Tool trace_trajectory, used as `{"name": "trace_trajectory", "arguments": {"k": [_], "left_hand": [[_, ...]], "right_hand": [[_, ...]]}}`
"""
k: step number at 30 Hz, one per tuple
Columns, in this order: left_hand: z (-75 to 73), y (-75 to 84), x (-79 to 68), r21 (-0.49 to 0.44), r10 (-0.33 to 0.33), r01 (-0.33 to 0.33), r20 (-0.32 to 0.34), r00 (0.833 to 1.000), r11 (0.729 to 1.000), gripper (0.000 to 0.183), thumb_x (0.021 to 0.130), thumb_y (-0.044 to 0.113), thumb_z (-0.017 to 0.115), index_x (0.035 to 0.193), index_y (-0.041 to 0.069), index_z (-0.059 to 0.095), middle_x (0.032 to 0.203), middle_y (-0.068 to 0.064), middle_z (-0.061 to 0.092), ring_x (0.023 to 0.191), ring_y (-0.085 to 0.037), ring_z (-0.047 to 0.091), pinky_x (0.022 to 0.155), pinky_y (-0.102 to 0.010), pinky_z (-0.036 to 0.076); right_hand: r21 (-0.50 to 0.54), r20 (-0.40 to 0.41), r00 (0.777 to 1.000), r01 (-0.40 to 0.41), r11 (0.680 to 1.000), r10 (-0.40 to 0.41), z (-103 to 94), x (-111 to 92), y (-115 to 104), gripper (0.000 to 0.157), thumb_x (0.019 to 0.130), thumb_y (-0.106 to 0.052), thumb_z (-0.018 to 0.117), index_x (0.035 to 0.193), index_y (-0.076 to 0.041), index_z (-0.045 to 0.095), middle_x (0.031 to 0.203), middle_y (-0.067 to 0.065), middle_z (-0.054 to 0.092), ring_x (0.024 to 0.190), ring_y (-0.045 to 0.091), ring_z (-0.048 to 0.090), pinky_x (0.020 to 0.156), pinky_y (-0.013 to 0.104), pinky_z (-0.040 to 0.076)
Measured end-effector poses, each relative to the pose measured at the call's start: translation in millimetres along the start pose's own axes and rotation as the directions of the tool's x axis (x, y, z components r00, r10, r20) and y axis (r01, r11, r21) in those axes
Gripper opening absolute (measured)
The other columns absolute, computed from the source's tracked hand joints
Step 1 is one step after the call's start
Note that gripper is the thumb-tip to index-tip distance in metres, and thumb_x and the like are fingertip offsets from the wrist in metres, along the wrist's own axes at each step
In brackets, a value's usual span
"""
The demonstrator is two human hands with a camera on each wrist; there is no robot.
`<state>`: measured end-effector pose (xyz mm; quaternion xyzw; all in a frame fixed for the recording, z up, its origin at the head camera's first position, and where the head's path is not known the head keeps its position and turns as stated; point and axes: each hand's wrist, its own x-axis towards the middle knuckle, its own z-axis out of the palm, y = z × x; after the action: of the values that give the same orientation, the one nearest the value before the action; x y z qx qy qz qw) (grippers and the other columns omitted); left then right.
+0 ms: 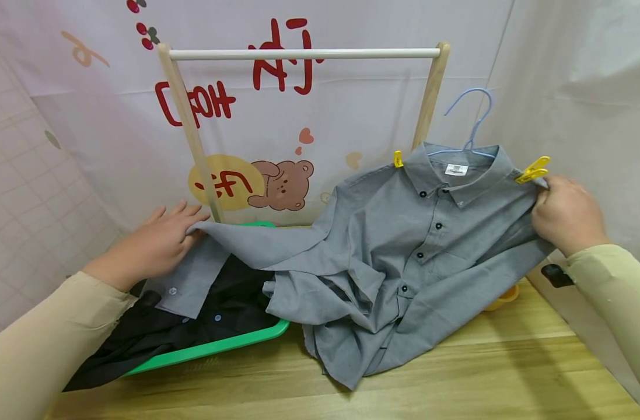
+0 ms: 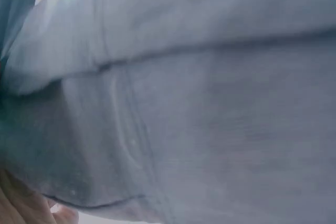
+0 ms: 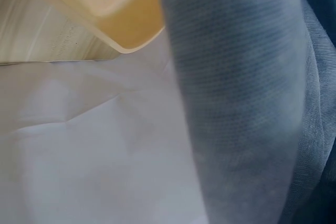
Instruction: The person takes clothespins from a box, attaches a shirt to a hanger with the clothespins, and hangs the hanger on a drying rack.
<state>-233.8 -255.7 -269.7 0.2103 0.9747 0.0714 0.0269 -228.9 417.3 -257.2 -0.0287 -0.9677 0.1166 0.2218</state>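
A grey button-up shirt (image 1: pixel 372 233) is on a blue hanger (image 1: pixel 476 125), its collar buttoned and its front creased. One yellow clothespin (image 1: pixel 533 170) sits on the shoulder at the right, another (image 1: pixel 398 158) on the shoulder at the left. My right hand (image 1: pixel 569 213) grips the shirt by the shoulder just beside the right clothespin. Out to the left, my left hand (image 1: pixel 159 242) pinches a sleeve between thumb and fingers and holds it stretched sideways. The sleeve's cuff (image 1: pixel 178 291) hangs down over dark clothes. Grey cloth (image 2: pixel 210 119) fills the left wrist view.
A green-rimmed basket (image 1: pixel 209 353) with black clothes (image 1: pixel 235 291) stands at the left on the wooden table (image 1: pixel 456 379). Behind the shirt rises a rack with a white rail (image 1: pixel 304 54). A yellow container (image 3: pixel 131 24) is partly hidden behind the shirt at the right.
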Motion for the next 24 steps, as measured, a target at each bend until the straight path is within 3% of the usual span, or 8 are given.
{"name": "trace_trajectory", "arguments": {"k": [8,18,24], "left_hand": [[-11.4,28.6,12.8,-0.019,0.026,-0.027,-0.071,0.997,0.999,0.055,0.106,0.009,0.042,0.160,-0.001,0.040,0.170,-0.030,0.025,0.161,-0.052,0.011,0.125,-0.075,0.005],[-15.5,59.4,29.3,-0.054,0.087,-0.097,-0.159,0.983,0.994,0.057,0.104,0.009,0.042,0.161,0.001,0.039,0.170,-0.025,0.032,0.162,-0.048,0.014,0.129,-0.069,0.005],[-15.9,84.2,44.6,-0.105,0.128,-0.148,-0.180,0.975,0.983,0.059,0.106,0.011,0.039,0.164,0.005,0.034,0.172,-0.020,0.029,0.163,-0.045,0.012,0.130,-0.067,0.004]], "right_hand": [[0.008,0.022,1.000,0.007,1.000,-0.007,0.8,-0.8,-2.9,0.039,0.105,-0.009,0.023,0.113,0.015,0.052,0.120,0.044,0.053,0.117,0.067,0.045,0.106,0.075,0.033],[0.007,0.060,0.998,-0.016,1.000,0.015,1.0,0.9,-8.2,0.047,0.106,-0.012,0.020,0.128,0.017,0.050,0.131,0.045,0.050,0.127,0.067,0.041,0.107,0.077,0.031],[0.007,0.057,0.998,-0.010,1.000,0.009,2.3,2.0,-14.6,0.045,0.106,-0.012,0.020,0.122,0.016,0.050,0.128,0.044,0.051,0.126,0.067,0.042,0.111,0.075,0.029]]}}
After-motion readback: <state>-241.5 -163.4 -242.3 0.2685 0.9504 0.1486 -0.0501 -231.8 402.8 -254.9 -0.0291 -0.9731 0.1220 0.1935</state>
